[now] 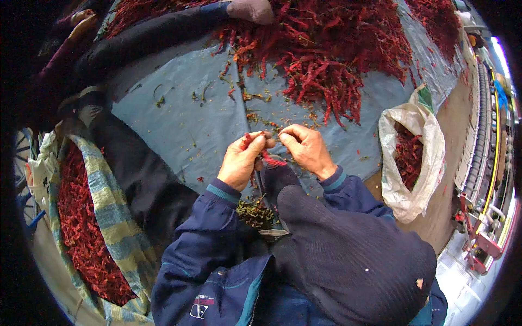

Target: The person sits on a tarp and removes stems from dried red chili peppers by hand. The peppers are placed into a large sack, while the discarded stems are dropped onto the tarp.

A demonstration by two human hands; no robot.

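Observation:
My left hand [243, 158] is closed on a dried red chilli pepper [271, 160], holding it above my bent dark-clad leg [348, 250]. Just to the right, my right hand [309, 149] pinches with thumb and forefinger near the pepper; what sits between those fingertips is too small to make out. Below my hands lies a small heap of greenish stems [253, 214]. Scattered stems and bits lie on the blue-grey tarp [157, 130] beyond them.
A large pile of red chillies [321, 43] covers the back. A striped sack [109, 212] of chillies stands left, a white sack [410, 201] right. Another person's leg [152, 38] and hand [81, 22] are at top left. Metal equipment [486, 163] lines the right edge.

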